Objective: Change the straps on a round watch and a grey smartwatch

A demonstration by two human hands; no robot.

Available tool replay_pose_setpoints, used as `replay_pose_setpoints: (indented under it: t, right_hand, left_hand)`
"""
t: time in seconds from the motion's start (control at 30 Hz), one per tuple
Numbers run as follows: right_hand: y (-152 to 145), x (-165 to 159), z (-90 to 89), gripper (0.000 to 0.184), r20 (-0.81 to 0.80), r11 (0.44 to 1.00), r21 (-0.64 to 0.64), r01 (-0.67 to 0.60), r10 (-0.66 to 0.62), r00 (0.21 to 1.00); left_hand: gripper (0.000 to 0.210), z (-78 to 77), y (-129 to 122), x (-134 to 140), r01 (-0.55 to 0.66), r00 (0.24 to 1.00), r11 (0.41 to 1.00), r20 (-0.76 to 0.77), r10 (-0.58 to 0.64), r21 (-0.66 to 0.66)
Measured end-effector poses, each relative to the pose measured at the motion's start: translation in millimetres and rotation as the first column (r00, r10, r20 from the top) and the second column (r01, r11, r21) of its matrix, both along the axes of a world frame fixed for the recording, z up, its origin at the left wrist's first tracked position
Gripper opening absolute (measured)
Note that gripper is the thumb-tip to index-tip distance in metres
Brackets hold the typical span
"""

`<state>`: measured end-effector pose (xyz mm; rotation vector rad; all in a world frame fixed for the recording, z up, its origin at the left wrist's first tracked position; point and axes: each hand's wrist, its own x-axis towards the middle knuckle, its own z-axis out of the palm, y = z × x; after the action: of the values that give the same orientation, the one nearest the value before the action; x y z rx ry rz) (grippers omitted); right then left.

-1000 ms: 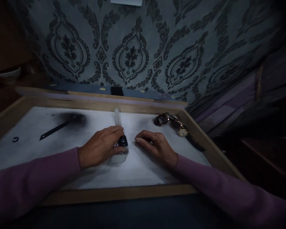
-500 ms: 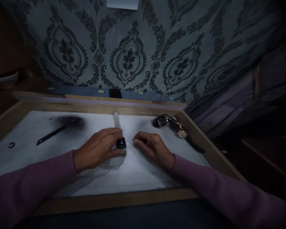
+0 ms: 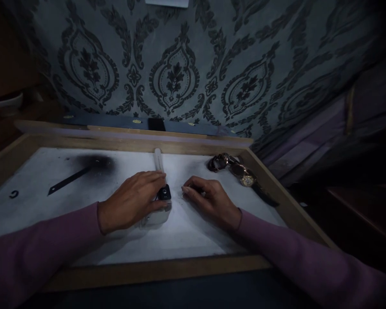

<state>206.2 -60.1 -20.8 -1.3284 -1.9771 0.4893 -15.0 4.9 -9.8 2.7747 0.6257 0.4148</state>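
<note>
A smartwatch [image 3: 164, 192] with a dark square case lies on the white surface, its pale strap [image 3: 158, 159] stretching away toward the back edge. My left hand [image 3: 133, 199] is closed around the case from the left, fingers along its far side and thumb on its near side. Just below the thumb sits a small pale, partly see-through block [image 3: 157, 217], half in shadow. To the right of the watch and apart from it, my right hand [image 3: 210, 199] rests low with thumb and forefinger pinched together. Whatever lies between those fingertips is too small and dark to make out.
A shallow wooden tray [image 3: 167, 272] rims the work surface. Several wristwatches [image 3: 247, 180] lie at its back right. On the left are a dark flat strip [image 3: 69, 181], a small black curved piece [image 3: 13, 194] and a dark smudge. A black phone-like object [image 3: 156, 124] lies beyond the rim.
My right hand has shifted very slightly to the right, still pinched. The left hand keeps its hold on the smartwatch. The whole view has moved a little.
</note>
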Motion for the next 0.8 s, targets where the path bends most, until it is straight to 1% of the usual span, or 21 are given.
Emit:
replay_pose_setpoints:
  t: [0.1,0.23,0.33,0.4,0.47,0.57,0.63,0.7,0.8]
  right_hand:
    - [-1,2,0.0,0.023,-0.004,1.0,-0.022,-0.003,0.003,1.0]
    - [-5,8,0.3,0.021,-0.056,0.994,-0.11,0.006,-0.012,0.998]
    - [-9,15,0.8,0.021,-0.093,0.986,-0.165,0.014,-0.03,0.995]
    - [-12,19,1.0,0.021,-0.087,0.984,-0.176,0.017,-0.033,0.996]
    - [-14,22,1.1,0.019,-0.039,0.986,-0.162,0.025,-0.032,0.999]
    - [-14,23,1.4,0.014,0.116,0.994,-0.107,0.03,-0.018,0.993]
    - [-14,24,1.6,0.011,0.211,0.997,-0.077,0.012,0.005,0.978]
    - [-13,24,1.6,0.01,0.259,0.998,-0.058,-0.004,0.019,0.966]
    - [-14,24,1.8,0.012,0.285,0.998,-0.053,-0.016,0.03,0.958]
  left_hand:
    - [0.028,2.1,-1,1,0.056,0.998,0.998,-0.03,-0.055,0.031]
    - [0.025,2.9,-1,5,0.176,0.983,0.982,-0.064,-0.172,0.064]
    - [0.028,2.6,-1,6,0.205,0.977,0.975,-0.077,-0.199,0.089]
    - [0.029,2.7,-2,7,0.205,0.977,0.974,-0.088,-0.196,0.102]
    - [0.029,3.1,-3,8,0.2,0.976,0.974,-0.105,-0.189,0.109]
    - [0.029,3.8,-5,8,0.19,0.976,0.974,-0.135,-0.173,0.123]
    - [0.028,4.3,-7,9,0.184,0.974,0.974,-0.158,-0.163,0.133]
    - [0.028,5.2,-8,10,0.175,0.973,0.975,-0.175,-0.149,0.14]
    - [0.027,7.7,-9,10,0.173,0.97,0.974,-0.195,-0.144,0.144]
